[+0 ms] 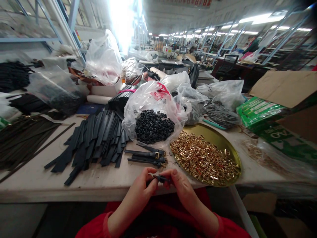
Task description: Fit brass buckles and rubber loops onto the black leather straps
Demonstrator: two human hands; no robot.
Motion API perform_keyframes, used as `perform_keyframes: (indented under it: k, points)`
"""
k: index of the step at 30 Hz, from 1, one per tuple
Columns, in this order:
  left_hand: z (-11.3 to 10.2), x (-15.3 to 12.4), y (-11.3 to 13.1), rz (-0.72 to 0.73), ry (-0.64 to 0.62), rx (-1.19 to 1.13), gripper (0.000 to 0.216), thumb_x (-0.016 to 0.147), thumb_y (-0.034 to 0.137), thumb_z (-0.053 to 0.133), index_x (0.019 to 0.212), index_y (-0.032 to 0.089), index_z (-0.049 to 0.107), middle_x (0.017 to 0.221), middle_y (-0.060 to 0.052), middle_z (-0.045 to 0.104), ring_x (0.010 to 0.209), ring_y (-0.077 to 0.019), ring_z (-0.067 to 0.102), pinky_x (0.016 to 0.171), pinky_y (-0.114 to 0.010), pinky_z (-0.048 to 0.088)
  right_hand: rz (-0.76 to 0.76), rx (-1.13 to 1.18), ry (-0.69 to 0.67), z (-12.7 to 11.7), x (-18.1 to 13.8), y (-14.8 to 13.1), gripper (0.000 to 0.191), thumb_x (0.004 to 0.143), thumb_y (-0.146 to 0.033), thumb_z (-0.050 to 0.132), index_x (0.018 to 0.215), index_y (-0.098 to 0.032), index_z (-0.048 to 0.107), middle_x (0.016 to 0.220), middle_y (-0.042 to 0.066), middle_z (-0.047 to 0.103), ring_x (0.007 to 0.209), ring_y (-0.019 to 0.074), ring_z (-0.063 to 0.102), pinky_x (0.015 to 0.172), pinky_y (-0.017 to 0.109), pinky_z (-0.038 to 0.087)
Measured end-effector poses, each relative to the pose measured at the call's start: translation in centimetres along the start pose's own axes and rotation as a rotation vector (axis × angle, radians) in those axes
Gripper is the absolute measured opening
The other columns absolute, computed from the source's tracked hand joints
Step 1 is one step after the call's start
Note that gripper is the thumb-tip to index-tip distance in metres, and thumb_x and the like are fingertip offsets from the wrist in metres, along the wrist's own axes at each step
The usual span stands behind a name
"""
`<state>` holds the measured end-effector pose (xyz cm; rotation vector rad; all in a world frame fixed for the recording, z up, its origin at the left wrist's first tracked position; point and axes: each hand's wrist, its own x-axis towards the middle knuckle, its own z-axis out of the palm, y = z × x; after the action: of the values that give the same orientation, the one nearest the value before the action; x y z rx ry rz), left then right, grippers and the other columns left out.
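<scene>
Close together at the table's front edge, my left hand (148, 183) and my right hand (177, 181) both grip one dark strap (162, 178). Its ends are partly hidden by my fingers, and I cannot make out whether a buckle is on it. Just beyond my hands lie several black buckled straps (146, 157) with gold buckles. A pile of flat dark strips (99, 135) spreads to the left. Behind the buckled straps, a clear plastic bag (131, 112) stands open around many small black loops (155, 127). Gold buckles (203, 157) heap on a round gold tray (223, 137) at the right.
Long dark strips (22, 142) cover the table's far left. Plastic bags (104, 59) and other materials crowd the back. An open cardboard box (284, 87) and green packaging (262, 112) stand at the right, near a clear bag (274, 158) of gold-coloured pieces.
</scene>
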<state>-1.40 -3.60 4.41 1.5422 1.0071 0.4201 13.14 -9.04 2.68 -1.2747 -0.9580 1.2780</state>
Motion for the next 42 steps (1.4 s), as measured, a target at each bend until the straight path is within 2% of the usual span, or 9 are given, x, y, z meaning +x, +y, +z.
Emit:
perform_keyframes:
  k: [4, 8, 12, 17, 22, 27, 34, 39, 42]
  points:
    - [-0.4, 0.3, -0.3, -0.019, 0.037, 0.147, 0.024, 0.079, 0.035, 0.049, 0.094, 0.017, 0.048, 0.063, 0.002, 0.056, 0.059, -0.0153, 0.054, 0.054, -0.025, 0.037, 0.177, 0.108, -0.089, -0.2, 0.2, 0.0, 0.042, 0.068, -0.058, 0.061, 0.085, -0.019, 0.057, 0.066, -0.003, 0.052, 0.053, 0.0087, 0.042, 0.052, 0.023, 0.033]
    - [-0.6, 0.5, -0.6, -0.047, 0.056, 0.288, 0.023, 0.076, 0.038, 0.053, 0.087, 0.018, 0.052, 0.067, 0.0, 0.06, 0.062, -0.0169, 0.056, 0.057, -0.026, 0.038, 0.277, 0.226, -0.233, 0.1, 0.0, 0.6, 0.041, 0.067, -0.053, 0.065, 0.084, -0.017, 0.055, 0.067, -0.003, 0.053, 0.055, 0.0081, 0.043, 0.054, 0.022, 0.032]
    - [-0.6, 0.4, -0.8, -0.018, 0.082, 0.298, 0.021, 0.075, 0.038, 0.054, 0.08, 0.017, 0.056, 0.075, -0.003, 0.064, 0.07, -0.0188, 0.058, 0.062, -0.027, 0.041, 0.268, 0.311, -0.132, 0.2, 0.1, 1.1, 0.035, 0.064, -0.042, 0.072, 0.077, -0.019, 0.049, 0.066, -0.005, 0.052, 0.058, 0.0086, 0.045, 0.057, 0.021, 0.034]
    - [-0.4, -0.2, -0.4, 0.042, -0.056, 0.135, 0.023, 0.076, 0.023, 0.049, 0.096, 0.017, 0.06, 0.091, -0.003, 0.068, 0.081, -0.0184, 0.059, 0.073, -0.027, 0.043, 0.169, 0.232, -0.014, -0.5, 0.5, 1.0, 0.036, 0.069, -0.042, 0.067, 0.064, -0.019, 0.039, 0.065, -0.004, 0.052, 0.06, 0.0096, 0.046, 0.058, 0.023, 0.036]
    - [-0.2, -0.8, 0.0, 0.032, -0.16, 0.132, 0.025, 0.081, 0.029, 0.046, 0.097, 0.018, 0.062, 0.084, -0.003, 0.068, 0.071, -0.0173, 0.06, 0.063, -0.025, 0.043, 0.238, 0.202, -0.067, -0.8, 0.0, 0.8, 0.037, 0.066, -0.041, 0.07, 0.09, -0.022, 0.05, 0.071, -0.004, 0.054, 0.062, 0.0107, 0.05, 0.058, 0.024, 0.039]
    - [0.4, -0.9, -0.3, 0.033, -0.106, 0.147, 0.024, 0.078, 0.031, 0.053, 0.095, 0.016, 0.06, 0.088, -0.005, 0.068, 0.078, -0.0191, 0.061, 0.064, -0.026, 0.043, 0.174, 0.1, -0.124, -0.5, -0.5, 1.1, 0.035, 0.066, -0.042, 0.069, 0.09, -0.021, 0.054, 0.076, -0.002, 0.054, 0.07, 0.0123, 0.051, 0.065, 0.025, 0.04]
    - [0.6, -1.1, -1.4, -0.036, -0.112, 0.023, 0.041, 0.072, 0.031, 0.061, 0.108, 0.014, 0.047, 0.081, -0.005, 0.069, 0.073, -0.0184, 0.062, 0.061, -0.025, 0.044, 0.15, 0.068, -0.162, -0.3, -0.9, 1.0, 0.028, 0.069, -0.036, 0.065, 0.084, -0.021, 0.047, 0.071, -0.004, 0.049, 0.065, 0.0106, 0.048, 0.059, 0.023, 0.037]
    - [0.4, -0.9, -1.8, -0.075, -0.082, 0.062, 0.023, 0.074, 0.036, 0.055, 0.084, 0.015, 0.058, 0.071, -0.001, 0.066, 0.061, -0.0147, 0.06, 0.053, -0.022, 0.042, 0.116, -0.107, -0.011, -0.7, -0.6, 1.3, 0.024, 0.071, -0.033, 0.06, 0.087, -0.022, 0.047, 0.068, -0.005, 0.048, 0.058, 0.01, 0.045, 0.053, 0.023, 0.036]
    - [0.5, -0.7, -2.1, -0.12, -0.082, -0.013, 0.019, 0.075, 0.031, 0.052, 0.085, 0.015, 0.057, 0.067, 0.002, 0.063, 0.056, -0.0119, 0.057, 0.05, -0.021, 0.042, 0.121, -0.211, 0.039, -0.9, -0.5, 1.8, 0.017, 0.074, -0.033, 0.056, 0.085, -0.021, 0.05, 0.06, -0.006, 0.046, 0.05, 0.0093, 0.041, 0.047, 0.023, 0.032]
